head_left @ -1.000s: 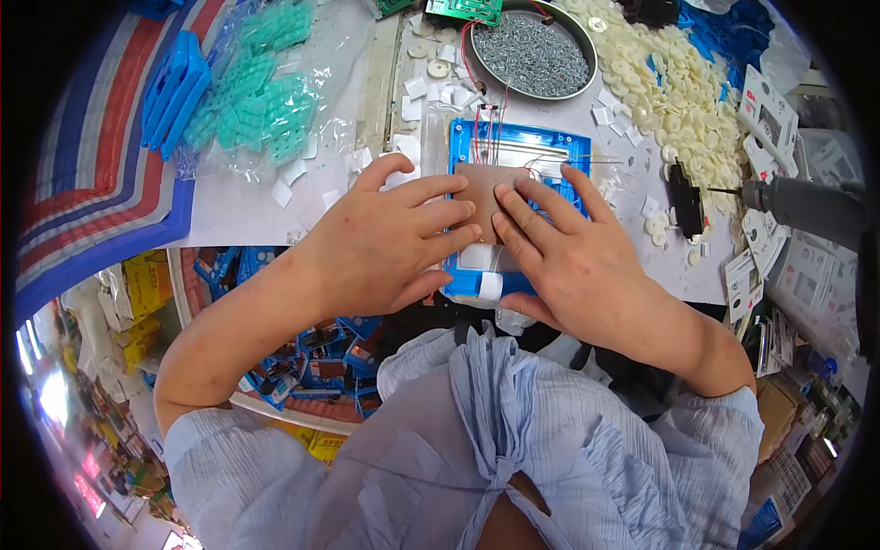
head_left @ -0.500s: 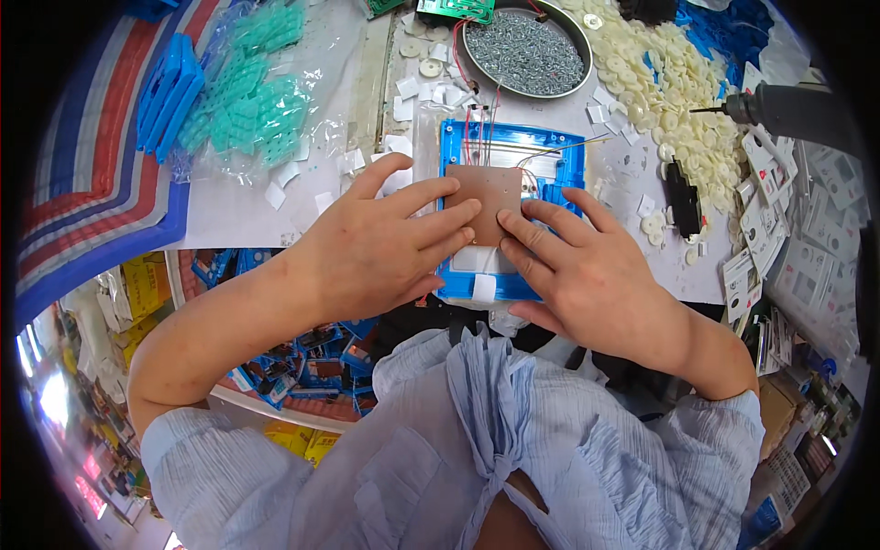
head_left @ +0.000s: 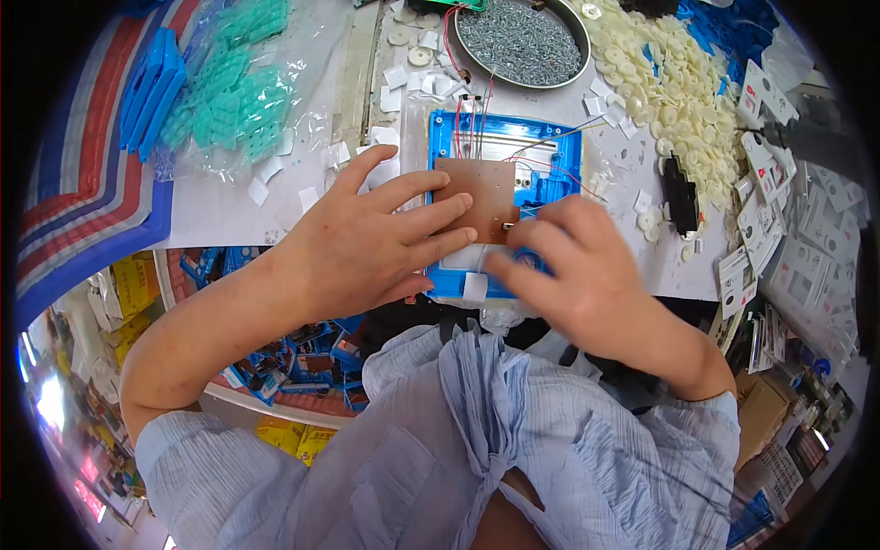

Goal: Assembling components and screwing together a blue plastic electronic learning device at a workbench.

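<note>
A blue plastic housing (head_left: 575, 160) lies on the table in front of me, with a plain brown circuit board (head_left: 486, 197) resting over its left part. Thin red and dark wires (head_left: 477, 124) rise from behind the board's top edge. My left hand (head_left: 371, 229) lies with fingers spread, three fingertips on the board's left side. Beside the board's lower right corner is my right hand (head_left: 577, 275), fingers bent and smeared by motion; whether it holds anything is hidden. A small metal-coloured part (head_left: 508, 225) shows at the board's right edge. A white tab (head_left: 475, 287) hangs over the housing's near rim.
Beyond the housing stands a round metal dish (head_left: 585, 57) of screws, with cream discs (head_left: 660, 78) heaped to its right. Teal pieces (head_left: 243, 115) in clear plastic and blue strips (head_left: 151, 96) lie left. A black part (head_left: 679, 195) and white cards (head_left: 761, 215) lie right. Blue units (head_left: 302, 357) fill a tub below.
My right hand has come off the board, its fingers now curled at the board's lower right. My left hand keeps its place on the board. The whole view has shifted slightly.
</note>
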Tool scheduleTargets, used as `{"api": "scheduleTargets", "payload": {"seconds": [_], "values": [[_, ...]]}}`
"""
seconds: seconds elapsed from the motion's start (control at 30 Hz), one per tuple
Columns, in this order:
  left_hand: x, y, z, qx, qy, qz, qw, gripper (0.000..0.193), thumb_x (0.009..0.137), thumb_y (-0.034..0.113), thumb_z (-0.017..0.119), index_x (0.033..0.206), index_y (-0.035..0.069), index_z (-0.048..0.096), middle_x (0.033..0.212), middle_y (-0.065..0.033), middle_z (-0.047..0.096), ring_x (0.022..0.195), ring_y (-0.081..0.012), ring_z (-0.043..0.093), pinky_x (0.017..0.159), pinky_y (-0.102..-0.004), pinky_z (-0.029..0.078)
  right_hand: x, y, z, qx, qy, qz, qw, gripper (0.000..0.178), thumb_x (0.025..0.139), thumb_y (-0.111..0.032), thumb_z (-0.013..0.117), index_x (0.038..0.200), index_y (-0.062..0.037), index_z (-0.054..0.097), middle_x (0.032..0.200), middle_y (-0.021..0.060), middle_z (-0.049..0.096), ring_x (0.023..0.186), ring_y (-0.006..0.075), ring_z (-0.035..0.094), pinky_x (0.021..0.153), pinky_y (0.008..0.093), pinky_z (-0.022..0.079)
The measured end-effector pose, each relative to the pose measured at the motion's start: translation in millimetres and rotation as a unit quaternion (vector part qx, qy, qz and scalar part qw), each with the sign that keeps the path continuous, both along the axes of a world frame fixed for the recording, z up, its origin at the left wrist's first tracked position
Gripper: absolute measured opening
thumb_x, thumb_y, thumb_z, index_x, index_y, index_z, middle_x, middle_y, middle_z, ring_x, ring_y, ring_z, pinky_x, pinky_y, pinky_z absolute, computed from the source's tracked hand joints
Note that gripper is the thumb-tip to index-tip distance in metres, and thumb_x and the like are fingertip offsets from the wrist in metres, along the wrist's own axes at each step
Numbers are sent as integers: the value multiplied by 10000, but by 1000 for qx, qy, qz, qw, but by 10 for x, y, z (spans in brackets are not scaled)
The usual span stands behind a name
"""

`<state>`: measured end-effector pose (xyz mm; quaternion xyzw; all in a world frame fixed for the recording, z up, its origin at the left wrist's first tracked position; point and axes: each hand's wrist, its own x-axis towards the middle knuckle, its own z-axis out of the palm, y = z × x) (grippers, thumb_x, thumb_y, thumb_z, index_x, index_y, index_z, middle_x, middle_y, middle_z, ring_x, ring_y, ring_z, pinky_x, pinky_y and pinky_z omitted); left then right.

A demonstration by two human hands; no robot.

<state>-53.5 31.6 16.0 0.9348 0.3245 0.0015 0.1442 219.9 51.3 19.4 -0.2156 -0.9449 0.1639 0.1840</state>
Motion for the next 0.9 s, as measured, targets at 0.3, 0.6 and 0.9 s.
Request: {"api": "scheduleTargets", "payload": {"seconds": [0.3,0.6,0.9], "values": [[-6,-22,-21,-2,-27,8,1000,667,740,362,847,1358,248,626,1440,8,571,1372,-227,495,1172,-591,308,-103,-249,-223,-28,13,29,999,340,753,-166,676,1070,-59,738,971,43,651,982,221,593,943,424,459],[226,694,124,-82,-110,4,991,344,771,270,831,1056,119,711,1097,-80,671,1036,-293,638,935,-458,491,962,65,851,117,242,-99,958,434,905,-184,665,1299,-18,591,1101,115,661,895,269,589,775,383,510],[841,2187,-613,192,-132,3,972,136,866,237,736,931,118,726,951,-47,678,944,-277,668,859,-443,488,1241,952,799,-215,490,-84,841,626,991,-270,561,1495,60,393,1231,208,629,1099,277,573,1093,594,370]]}}
